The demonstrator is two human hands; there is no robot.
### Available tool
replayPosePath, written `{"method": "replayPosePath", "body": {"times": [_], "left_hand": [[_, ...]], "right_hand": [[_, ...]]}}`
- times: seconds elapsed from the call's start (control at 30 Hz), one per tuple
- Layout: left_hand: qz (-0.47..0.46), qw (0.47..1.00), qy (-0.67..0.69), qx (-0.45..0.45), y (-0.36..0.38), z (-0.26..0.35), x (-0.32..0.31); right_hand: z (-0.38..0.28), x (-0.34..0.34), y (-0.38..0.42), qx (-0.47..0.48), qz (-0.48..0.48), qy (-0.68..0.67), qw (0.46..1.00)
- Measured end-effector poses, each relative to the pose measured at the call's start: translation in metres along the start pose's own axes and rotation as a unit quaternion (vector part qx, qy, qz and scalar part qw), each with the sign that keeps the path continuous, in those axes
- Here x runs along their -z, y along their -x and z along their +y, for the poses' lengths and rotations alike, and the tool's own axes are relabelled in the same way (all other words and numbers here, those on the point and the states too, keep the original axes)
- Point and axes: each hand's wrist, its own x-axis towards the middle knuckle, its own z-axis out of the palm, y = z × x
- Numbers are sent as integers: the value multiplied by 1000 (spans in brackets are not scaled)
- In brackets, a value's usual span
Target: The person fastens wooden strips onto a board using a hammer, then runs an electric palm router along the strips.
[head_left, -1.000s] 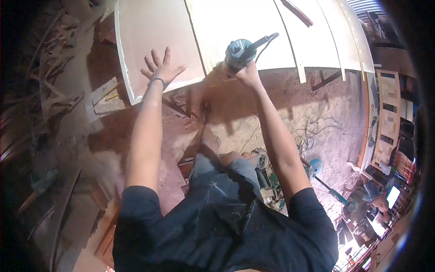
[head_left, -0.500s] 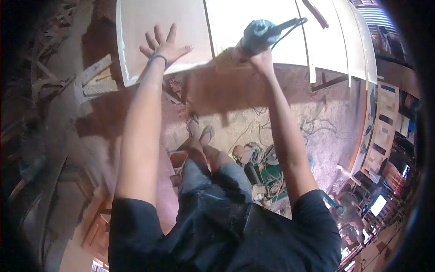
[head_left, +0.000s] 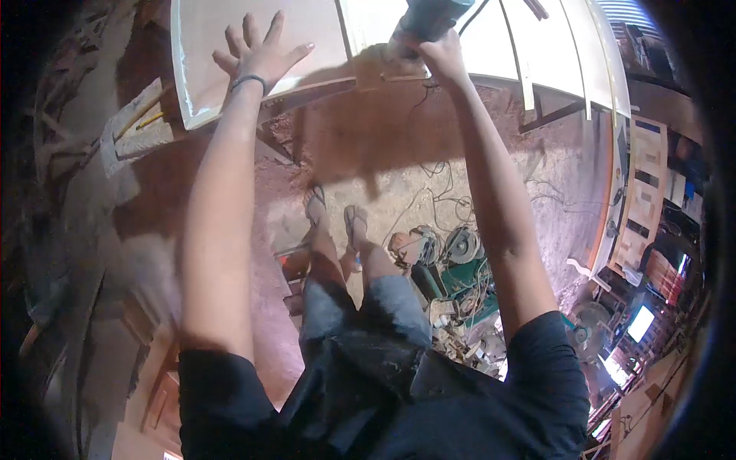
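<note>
My left hand (head_left: 263,61) lies on the pale flat panel (head_left: 310,27) near its left end, palm down with the fingers spread. A dark band circles that wrist. My right hand (head_left: 443,57) is closed round a dark teal corded power tool (head_left: 431,17) at the panel's near edge. The top of the tool is cut off by the frame, and its working side is hidden. A black cord (head_left: 473,17) runs from it over the bright panel surface.
Thin strips (head_left: 526,84) cross the panel on the right. Below on the floor are a circular saw (head_left: 462,245), other tools and tangled cables (head_left: 452,207). A fan (head_left: 590,326) stands at the right, near a slatted wooden frame (head_left: 640,199). A pale timber piece (head_left: 138,126) is at the left.
The view has shifted, so the panel and both hands sit higher in the frame. My right hand has drawn the tool nearer to the panel's near edge. My left hand stays spread on the panel.
</note>
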Motion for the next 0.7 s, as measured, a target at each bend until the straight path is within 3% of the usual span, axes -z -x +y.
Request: {"method": "replayPosePath", "body": {"times": [0.17, 0.27, 0.37, 0.47, 0.7], "left_hand": [[-4, 1000, -24, 7, 3, 1, 0], [34, 999, -28, 3, 6, 4, -4], [55, 992, -102, 55, 30, 35, 32], [-82, 994, -2, 68, 14, 25, 39], [-48, 997, -1, 68, 21, 29, 35]], "right_hand": [[9, 0, 3, -8, -19, -20, 1000], [7, -3, 5, 13, -85, -146, 986], [5, -8, 10, 26, -47, -137, 989], [4, -7, 9, 12, -64, -109, 992], [6, -8, 13, 42, -49, -85, 994]]}}
